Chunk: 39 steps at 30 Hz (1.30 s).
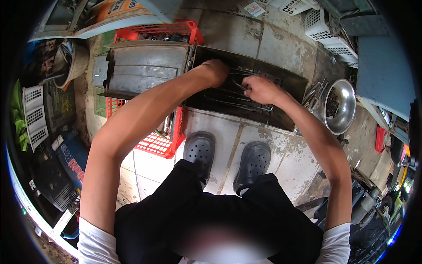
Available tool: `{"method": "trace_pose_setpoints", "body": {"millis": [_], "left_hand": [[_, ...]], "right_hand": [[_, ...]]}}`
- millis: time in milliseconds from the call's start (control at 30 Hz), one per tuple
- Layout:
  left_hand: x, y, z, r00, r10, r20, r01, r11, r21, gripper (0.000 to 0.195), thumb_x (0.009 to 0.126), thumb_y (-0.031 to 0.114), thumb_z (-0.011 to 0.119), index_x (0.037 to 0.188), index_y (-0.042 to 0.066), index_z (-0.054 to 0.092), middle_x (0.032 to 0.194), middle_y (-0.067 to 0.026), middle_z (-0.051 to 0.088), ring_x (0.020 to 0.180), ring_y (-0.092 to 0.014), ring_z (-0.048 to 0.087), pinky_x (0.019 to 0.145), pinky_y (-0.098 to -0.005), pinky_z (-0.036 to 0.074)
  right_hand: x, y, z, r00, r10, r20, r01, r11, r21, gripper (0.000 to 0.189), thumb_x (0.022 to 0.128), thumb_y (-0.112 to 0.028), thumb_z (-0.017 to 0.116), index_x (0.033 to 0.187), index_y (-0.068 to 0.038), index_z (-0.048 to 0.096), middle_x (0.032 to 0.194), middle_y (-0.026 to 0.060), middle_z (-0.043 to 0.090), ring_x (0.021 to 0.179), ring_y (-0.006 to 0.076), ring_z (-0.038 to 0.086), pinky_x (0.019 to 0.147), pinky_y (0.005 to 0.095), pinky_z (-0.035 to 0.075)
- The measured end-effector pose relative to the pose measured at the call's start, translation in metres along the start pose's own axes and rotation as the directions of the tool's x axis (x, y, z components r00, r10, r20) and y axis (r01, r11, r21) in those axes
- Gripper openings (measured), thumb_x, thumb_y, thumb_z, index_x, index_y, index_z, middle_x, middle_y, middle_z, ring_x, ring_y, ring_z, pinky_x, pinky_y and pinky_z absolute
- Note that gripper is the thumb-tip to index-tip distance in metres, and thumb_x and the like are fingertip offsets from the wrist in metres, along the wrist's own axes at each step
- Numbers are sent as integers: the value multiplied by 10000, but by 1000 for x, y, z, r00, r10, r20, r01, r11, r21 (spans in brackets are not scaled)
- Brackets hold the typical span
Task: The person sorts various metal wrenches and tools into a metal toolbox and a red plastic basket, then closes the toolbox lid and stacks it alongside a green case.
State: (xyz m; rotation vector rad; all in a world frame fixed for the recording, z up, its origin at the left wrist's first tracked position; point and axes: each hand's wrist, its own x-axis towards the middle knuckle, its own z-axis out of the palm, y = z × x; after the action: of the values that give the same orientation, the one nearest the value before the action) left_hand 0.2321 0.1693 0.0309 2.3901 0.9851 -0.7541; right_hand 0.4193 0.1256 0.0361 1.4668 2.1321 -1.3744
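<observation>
A long dark metal toolbox (290, 116) stands open on the floor in front of me, and both hands reach into it. My left hand (216, 72) is curled low near the hinged side; its fingers and whatever they touch are hidden behind the wrist and in shadow. Between the thumb and fingers of my right hand (261, 89) is one end of a thin curved metal rod (238, 84). Slim metal tools (237, 101) lie along the box floor, too dark to name closely. The lid (148, 67) is folded out to the left.
Red plastic crates (176, 145) sit under and behind the lid, one holding sockets. A steel bowl (341, 109) with small parts stands right of the box. My clogs (199, 153) are close to its near wall. A blue air compressor (71, 156) is at left, white baskets (329, 36) far right.
</observation>
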Motion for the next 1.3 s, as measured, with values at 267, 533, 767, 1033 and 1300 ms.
{"method": "trace_pose_setpoints", "body": {"millis": [267, 533, 767, 1033, 1300], "left_hand": [[-10, -7, -19, 999, -29, -19, 28, 997, -66, 183, 691, -3, 633, 867, -18, 683, 898, -223, 677, 909, -345, 665, 797, -394, 538], [-11, -6, -5, 999, -42, 29, 46, 992, -117, 180, 666, -24, 628, 840, -32, 674, 876, -238, 668, 909, -367, 652, 785, -415, 529], [-14, -1, -13, 991, 4, 136, 3, 999, -52, 188, 698, 27, 614, 862, -8, 697, 917, -208, 685, 909, -330, 670, 791, -397, 540], [-16, -3, -3, 997, 20, 77, -17, 999, -42, 192, 696, 43, 624, 867, 15, 706, 914, -185, 691, 922, -317, 669, 788, -384, 542], [-14, 13, 16, 994, -100, 45, 94, 989, 112, 182, 743, 113, 654, 907, 68, 721, 949, -153, 701, 919, -282, 683, 739, -404, 554]], "right_hand": [[19, -6, 42, 981, -191, -27, 186, 972, -143, 285, 747, 15, 508, 1006, 12, 628, 1027, 248, 633, 994, 399, 606, 846, 458, 510], [32, -33, 51, 963, -269, 33, 271, 953, -139, 374, 760, -4, 518, 1111, -51, 636, 1036, 237, 634, 1018, 388, 597, 871, 443, 507], [35, -23, 50, 943, -333, 23, 334, 942, -38, 372, 750, -46, 563, 1113, -57, 642, 986, 235, 643, 1005, 388, 597, 882, 437, 493], [18, -26, 34, 996, -60, 66, 75, 967, -245, 259, 750, -29, 578, 997, -4, 655, 1023, 248, 636, 991, 394, 613, 840, 442, 522], [26, -1, 45, 992, -114, 58, 127, 949, -290, 192, 751, -29, 587, 921, -7, 673, 985, 232, 656, 963, 378, 636, 793, 437, 535]]}}
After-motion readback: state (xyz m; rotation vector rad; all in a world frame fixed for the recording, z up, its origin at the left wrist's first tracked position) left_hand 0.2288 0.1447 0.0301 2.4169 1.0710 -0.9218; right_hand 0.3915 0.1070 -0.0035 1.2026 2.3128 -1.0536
